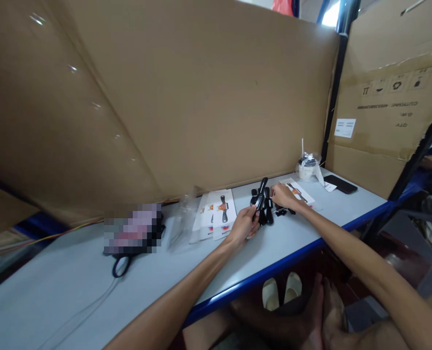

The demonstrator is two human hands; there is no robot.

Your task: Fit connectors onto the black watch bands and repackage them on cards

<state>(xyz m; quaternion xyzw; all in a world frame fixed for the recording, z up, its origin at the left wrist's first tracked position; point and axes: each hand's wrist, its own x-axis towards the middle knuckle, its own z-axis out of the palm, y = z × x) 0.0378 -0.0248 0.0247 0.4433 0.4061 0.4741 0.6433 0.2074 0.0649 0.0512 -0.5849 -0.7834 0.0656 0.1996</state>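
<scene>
Left hand (244, 224): is gripping a black tool (261, 192) near its lower end; fingers are curling in snugly round it, no wide gap showing
Black tool: is tilting up out of the L fist, roughly btwn both hands, w/ the heap of black parts (268, 214) right behind it in view; can't tell if the two are touching
Right hand (283, 194): is hovering or resting at the R edge of the heap; fingers are bending inward, narrow rather than spread; can't tell if the tips are pinching a small part or just touching
Heap of black parts: is lying on the table (157, 272) in front of the person; a few loose small bits (283, 211) are lying under the R wrist
Printed cards (221, 214): are lying overlapped, just L of the heap; a single card (305, 192) is lying beyond the R wrist, apart from the rest
Clear bags (182, 214): are lying beside the printed cards, on their L; nothing black is showing inside
Step at the heap: person is prob. picking out or readying one tool, L hand holding, R hand sorting parts; bagging is apparently not yet being done
Next move w/ the tool: is prob. calling for a steady L grip, plus a careful R fingertip pick of one part w/o dragging its neighbours
</scene>
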